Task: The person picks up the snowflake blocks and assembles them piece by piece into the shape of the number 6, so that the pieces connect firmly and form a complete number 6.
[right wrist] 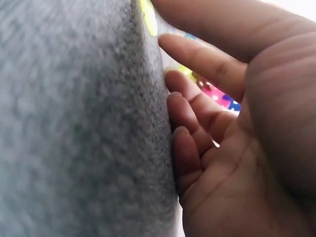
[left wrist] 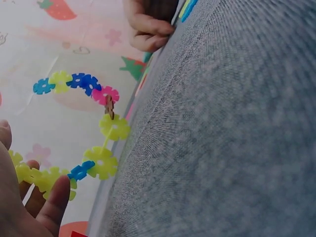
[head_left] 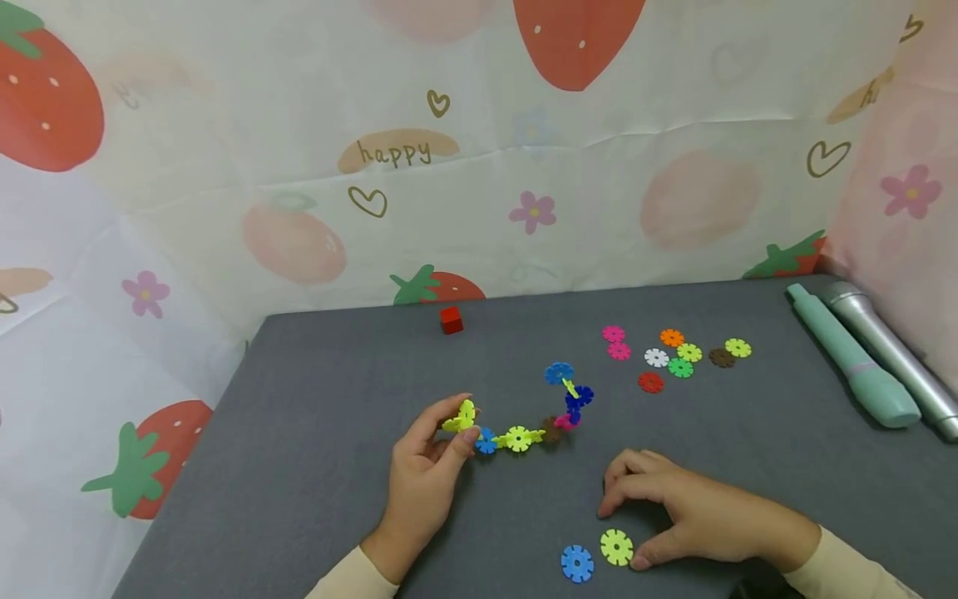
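Note:
My left hand point(head_left: 428, 472) pinches the yellow end of a chain of interlocking plastic flower discs point(head_left: 519, 438) between thumb and fingers. The chain curves right and back through blue, yellow, brown, pink and dark blue pieces to a blue disc at its far end. In the left wrist view the discs point(left wrist: 100, 162) stand slotted into one another at angles. My right hand point(head_left: 692, 512) is low over the grey table, fingers bent and thumb apart from them. Its thumb tip is right at the edge of a loose yellow disc point(head_left: 617, 547). Beside that lies a loose blue disc point(head_left: 577, 564).
Several loose discs, among them a red one point(head_left: 651, 383), a green one point(head_left: 680, 368) and a white one point(head_left: 656, 358), lie at the back right. A red cube point(head_left: 451, 320) sits near the back edge. A green microphone point(head_left: 853, 358) and a silver one point(head_left: 894, 353) lie far right.

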Available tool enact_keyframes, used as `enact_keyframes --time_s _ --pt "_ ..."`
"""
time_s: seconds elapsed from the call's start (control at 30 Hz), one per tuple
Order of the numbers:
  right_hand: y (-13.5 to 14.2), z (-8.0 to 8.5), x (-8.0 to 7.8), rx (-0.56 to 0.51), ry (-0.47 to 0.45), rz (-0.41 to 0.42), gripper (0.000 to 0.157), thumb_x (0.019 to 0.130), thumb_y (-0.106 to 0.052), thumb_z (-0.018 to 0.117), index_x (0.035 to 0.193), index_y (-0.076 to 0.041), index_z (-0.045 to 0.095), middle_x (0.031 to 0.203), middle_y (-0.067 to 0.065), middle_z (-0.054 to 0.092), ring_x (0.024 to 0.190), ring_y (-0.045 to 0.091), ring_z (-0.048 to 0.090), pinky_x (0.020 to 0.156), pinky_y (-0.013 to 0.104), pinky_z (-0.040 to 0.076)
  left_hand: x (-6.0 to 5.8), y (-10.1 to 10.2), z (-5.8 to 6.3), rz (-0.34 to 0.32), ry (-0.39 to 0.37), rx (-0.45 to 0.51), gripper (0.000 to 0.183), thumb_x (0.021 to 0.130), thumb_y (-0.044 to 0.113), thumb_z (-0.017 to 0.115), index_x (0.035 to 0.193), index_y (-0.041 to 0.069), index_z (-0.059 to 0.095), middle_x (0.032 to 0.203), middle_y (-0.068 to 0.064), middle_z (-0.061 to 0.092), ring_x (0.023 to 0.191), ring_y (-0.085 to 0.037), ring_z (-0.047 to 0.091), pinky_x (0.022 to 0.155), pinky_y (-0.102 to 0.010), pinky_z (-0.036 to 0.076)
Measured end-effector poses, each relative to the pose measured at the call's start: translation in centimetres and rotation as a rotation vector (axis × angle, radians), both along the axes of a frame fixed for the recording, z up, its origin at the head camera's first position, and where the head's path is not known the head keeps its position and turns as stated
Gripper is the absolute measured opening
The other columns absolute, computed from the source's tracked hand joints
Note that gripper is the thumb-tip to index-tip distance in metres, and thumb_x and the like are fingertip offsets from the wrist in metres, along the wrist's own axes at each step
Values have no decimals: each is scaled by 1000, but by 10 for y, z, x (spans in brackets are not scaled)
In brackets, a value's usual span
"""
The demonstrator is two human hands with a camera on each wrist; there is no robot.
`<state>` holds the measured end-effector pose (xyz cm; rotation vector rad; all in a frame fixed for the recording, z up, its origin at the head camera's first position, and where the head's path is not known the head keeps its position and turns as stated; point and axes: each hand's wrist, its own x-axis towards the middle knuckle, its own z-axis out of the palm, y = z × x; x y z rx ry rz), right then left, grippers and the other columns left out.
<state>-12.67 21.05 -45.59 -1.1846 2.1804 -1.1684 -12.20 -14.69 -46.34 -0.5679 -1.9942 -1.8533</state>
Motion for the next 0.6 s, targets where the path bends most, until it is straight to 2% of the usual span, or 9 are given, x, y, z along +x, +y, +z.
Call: enact_keyframes --time_s 0.17,0.27,0.4,0.6 --pt "-4 0 2 -18 12 9 24 96 -35 85 119 -32 77 122 -11 58 117 15 51 96 33 46 0 0 0 12 4 -7 45 100 -9 74 143 5 68 124 -27 69 90 -28 70 76 -26 59" --pt "-5 1 3 -25 19 17 21 96 -34 85 115 -32 77 117 -13 61 112 14 52 93 35 44 0 0 -1 16 5 -12 44 100 -8 74 142 5 68 124 -28 68 87 -27 70 75 -26 59" --pt "-5 1 2 -20 20 8 23 94 -36 86 112 -31 72 112 -15 64 106 13 54 90 35 42 0 1 -1 17 7 -14 44 99 -10 74 142 0 68 124 -29 68 95 -20 69 76 -25 59" --pt "-6 0 1 -37 -27 -36 18 97 -35 85 102 -29 69 99 -13 64 95 15 56 78 34 46 0 1 -1 26 11 -24 42 101 -5 74 141 7 69 124 -26 71 104 -20 68 77 -25 59"
